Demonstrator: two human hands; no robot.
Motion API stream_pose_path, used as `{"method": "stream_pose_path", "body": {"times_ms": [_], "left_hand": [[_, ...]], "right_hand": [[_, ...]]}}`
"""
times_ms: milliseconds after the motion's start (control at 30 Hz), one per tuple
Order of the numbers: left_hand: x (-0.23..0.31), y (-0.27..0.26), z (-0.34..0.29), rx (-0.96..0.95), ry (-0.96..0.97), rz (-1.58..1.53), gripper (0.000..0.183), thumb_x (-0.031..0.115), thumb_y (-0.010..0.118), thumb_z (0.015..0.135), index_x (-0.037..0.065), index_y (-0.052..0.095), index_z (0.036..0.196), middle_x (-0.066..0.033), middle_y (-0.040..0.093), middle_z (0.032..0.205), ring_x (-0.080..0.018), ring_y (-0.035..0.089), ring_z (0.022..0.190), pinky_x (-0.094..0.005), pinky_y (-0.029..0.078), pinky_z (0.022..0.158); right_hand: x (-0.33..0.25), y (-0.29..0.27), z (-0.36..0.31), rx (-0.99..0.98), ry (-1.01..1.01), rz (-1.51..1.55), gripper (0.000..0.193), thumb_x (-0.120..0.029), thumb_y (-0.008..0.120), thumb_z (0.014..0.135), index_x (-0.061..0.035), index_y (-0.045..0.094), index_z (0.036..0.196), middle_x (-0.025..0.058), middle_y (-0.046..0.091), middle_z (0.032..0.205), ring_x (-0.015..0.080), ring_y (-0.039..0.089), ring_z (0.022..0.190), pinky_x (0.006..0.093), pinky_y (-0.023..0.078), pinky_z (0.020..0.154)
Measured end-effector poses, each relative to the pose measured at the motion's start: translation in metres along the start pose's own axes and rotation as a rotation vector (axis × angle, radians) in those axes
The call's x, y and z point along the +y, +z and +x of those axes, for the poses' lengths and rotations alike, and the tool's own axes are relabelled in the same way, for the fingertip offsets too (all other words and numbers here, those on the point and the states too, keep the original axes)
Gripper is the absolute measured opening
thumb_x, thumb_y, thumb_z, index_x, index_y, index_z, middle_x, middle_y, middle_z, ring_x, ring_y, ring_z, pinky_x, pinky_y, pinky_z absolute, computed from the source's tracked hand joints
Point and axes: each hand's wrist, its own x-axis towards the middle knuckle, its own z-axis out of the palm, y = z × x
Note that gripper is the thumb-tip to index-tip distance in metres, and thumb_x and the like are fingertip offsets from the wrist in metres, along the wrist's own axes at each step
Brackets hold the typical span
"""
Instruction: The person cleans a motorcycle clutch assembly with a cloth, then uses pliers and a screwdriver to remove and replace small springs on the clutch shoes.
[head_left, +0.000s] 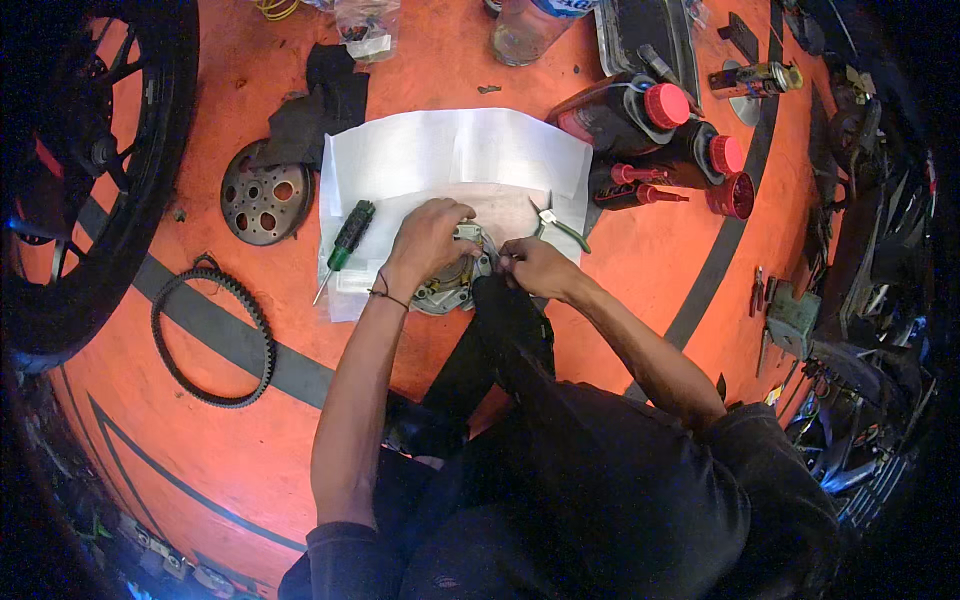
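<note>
A round metal scooter clutch assembly [440, 300] lies at the near edge of a white paper sheet [390, 160], right in front of me. My left hand [432, 238] is closed over its upper left side, thumb and fingers curled on the metal. At the right rim of the clutch my right hand [538, 268] has its fingers pinched together; whatever is between them is too small to make out. On the sheet, a green-handled screwdriver [351, 236] rests left of my left hand. Green-handled pliers [560, 225] lie just beyond my right hand.
Left stand a perforated clutch bell [265, 195], a toothed drive belt [213, 336] and a large wheel [165, 150]. Dark bottles with red caps [667, 106] lie at the far right, near a spray can [752, 80]. A clear jar [525, 35] stands at the back. Motorcycle parts line the right side.
</note>
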Motion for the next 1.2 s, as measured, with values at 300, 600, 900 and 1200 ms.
{"method": "stream_pose_path", "body": {"times_ms": [300,600,900,1200], "left_hand": [[0.003,-0.007,0.0,-0.059,-0.032,-0.033,0.049,0.026,0.086,0.064,0.003,0.07,0.105,-0.0154,0.069,0.103,-0.0343,0.064,0.101,-0.0423,0.051,0.089],[-0.001,-0.006,0.004,-0.101,-0.045,-0.057,0.042,0.025,0.083,0.069,0.004,0.07,0.104,-0.0148,0.069,0.104,-0.0333,0.065,0.101,-0.0408,0.051,0.089],[0.0,-0.005,0.004,-0.085,-0.048,-0.023,0.043,0.028,0.083,0.068,0.003,0.072,0.101,-0.0149,0.07,0.101,-0.033,0.066,0.098,-0.0414,0.052,0.087],[-0.001,-0.002,0.004,-0.032,-0.025,-0.027,0.036,0.03,0.079,0.071,0.007,0.071,0.097,-0.0119,0.07,0.1,-0.0326,0.066,0.096,-0.0409,0.052,0.086]], "right_hand": [[-0.001,0.005,0.004,-0.189,0.131,0.503,0.018,-0.018,0.047,0.104,-0.0042,0.058,0.099,0.0005,0.049,0.07,0.0086,0.035,0.054,0.0244,0.029,0.048],[0.007,0.026,0.005,-0.135,0.157,0.913,0.015,-0.017,0.048,0.103,-0.0064,0.058,0.101,0.0024,0.058,0.079,0.0109,0.045,0.056,0.0255,0.032,0.047],[-0.012,0.031,-0.007,0.18,0.018,0.411,0.021,-0.018,0.062,0.098,0.0023,0.064,0.096,0.0082,0.068,0.078,0.0127,0.06,0.052,0.0278,0.049,0.049],[-0.007,0.025,-0.005,0.112,0.135,0.623,0.027,-0.025,0.061,0.098,0.0013,0.065,0.101,0.0063,0.063,0.072,0.0128,0.057,0.057,0.0265,0.043,0.046]]}}
